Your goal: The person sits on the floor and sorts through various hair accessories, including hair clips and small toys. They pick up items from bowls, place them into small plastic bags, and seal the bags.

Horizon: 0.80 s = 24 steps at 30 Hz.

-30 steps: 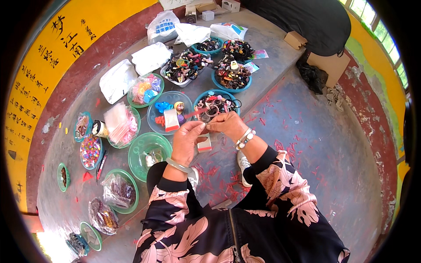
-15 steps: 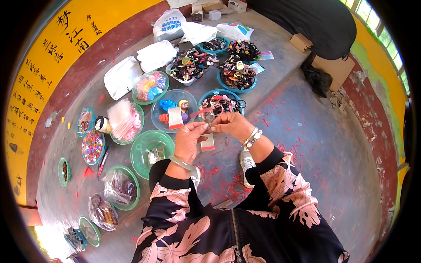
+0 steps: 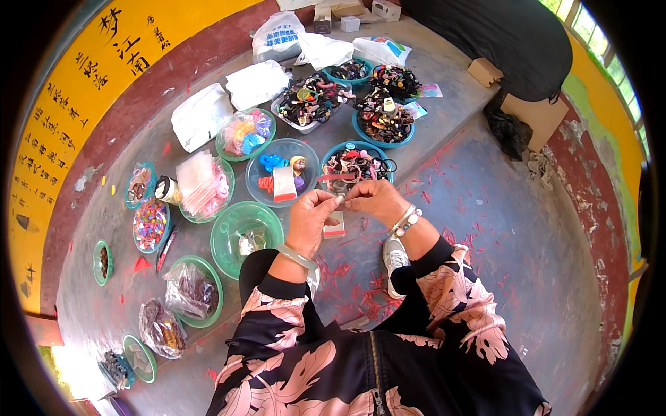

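Observation:
My left hand (image 3: pixel 312 218) and my right hand (image 3: pixel 378 203) meet in front of me, fingertips pinched together. Between them is a tiny pale, shiny piece (image 3: pixel 340 198), too small to name. A short red strip (image 3: pixel 336 177) shows just beyond the fingertips; whether it is joined to that piece I cannot tell. Under the hands lies a small white and red box (image 3: pixel 334 225), partly covered. Just past them stands a blue basin (image 3: pixel 388 168) of hair ties, and a clear bowl (image 3: pixel 261 197) holding colored pieces and another white and red box (image 3: pixel 284 184).
At my left are a green basin (image 3: pixel 220 253) with a small whitish item, a basin of colorful bits (image 3: pixel 151 223), and bagged dark goods (image 3: pixel 163 329). Farther off sit more basins of hair ties (image 3: pixel 386 119) and white bags (image 3: pixel 201 118). Red scraps (image 3: pixel 347 281) litter the floor.
The whole view has shifted slightly, moving the scene a little rightward. The red strip beyond my fingertips has changed its slant. Both hands remain pinched together.

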Tool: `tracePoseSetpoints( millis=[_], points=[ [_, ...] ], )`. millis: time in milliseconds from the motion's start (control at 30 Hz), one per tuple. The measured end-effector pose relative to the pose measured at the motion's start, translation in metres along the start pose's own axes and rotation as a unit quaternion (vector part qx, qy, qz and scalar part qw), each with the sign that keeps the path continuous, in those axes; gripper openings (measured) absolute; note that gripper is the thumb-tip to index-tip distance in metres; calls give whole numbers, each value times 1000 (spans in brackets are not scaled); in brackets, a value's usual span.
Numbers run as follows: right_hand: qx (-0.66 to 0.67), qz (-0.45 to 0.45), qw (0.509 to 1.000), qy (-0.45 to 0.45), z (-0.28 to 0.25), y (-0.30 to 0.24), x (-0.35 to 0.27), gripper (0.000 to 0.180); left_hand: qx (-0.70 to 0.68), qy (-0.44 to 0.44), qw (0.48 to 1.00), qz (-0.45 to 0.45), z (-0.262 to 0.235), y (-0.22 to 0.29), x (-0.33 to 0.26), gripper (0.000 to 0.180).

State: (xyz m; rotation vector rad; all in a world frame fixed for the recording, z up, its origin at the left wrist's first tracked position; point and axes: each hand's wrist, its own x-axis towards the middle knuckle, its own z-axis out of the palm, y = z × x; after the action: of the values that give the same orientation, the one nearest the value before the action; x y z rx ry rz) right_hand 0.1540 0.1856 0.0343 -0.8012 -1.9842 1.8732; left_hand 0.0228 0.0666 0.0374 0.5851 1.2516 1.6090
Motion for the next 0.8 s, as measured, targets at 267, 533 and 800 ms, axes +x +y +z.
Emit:
tracePoseSetpoints(
  millis=[267, 533, 800],
  points=[
    [-88, -146, 973, 157, -3, -20, -10, 18, 17, 21, 999, 34, -2, -3, 2, 9],
    [-286, -377, 855, 212, 11, -48, -25, 16, 87, 42, 993, 72, 2, -2, 3, 13],
    [-150, -174, 959, 168, -4, -40, -21, 22, 68, 31, 995, 71, 2, -2, 1, 9]
  ],
)
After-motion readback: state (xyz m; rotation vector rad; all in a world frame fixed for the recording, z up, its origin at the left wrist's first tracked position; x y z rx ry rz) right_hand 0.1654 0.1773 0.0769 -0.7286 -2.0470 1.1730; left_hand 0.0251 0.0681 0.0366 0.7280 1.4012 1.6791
